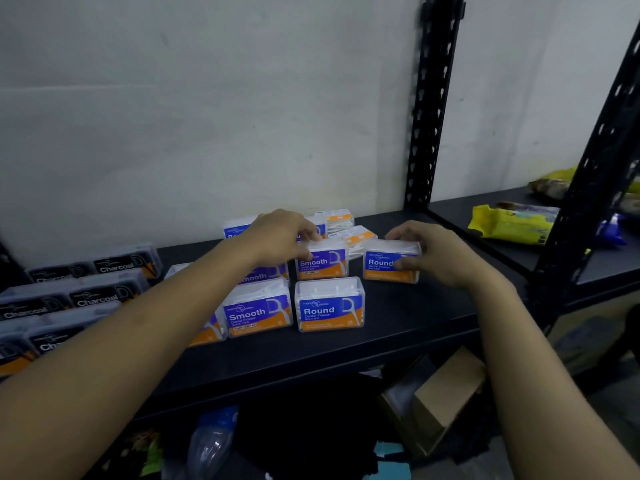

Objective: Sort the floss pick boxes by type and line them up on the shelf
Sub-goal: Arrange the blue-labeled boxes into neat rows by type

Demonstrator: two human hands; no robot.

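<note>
Black shelf [398, 317]: left hand [277, 237] grips Smooth box [322, 263], right hand [433, 252] grips Round box [384, 263]

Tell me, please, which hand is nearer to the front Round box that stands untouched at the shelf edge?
Right, though only narrowly. The right hand grips another Round box just behind and right of the front Round box; the left hand rests on a Smooth box directly behind it.

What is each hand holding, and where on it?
Left hand grips the top edge of a clear plastic Smooth floss box; right hand pinches the right end of a clear Round floss box.
</note>
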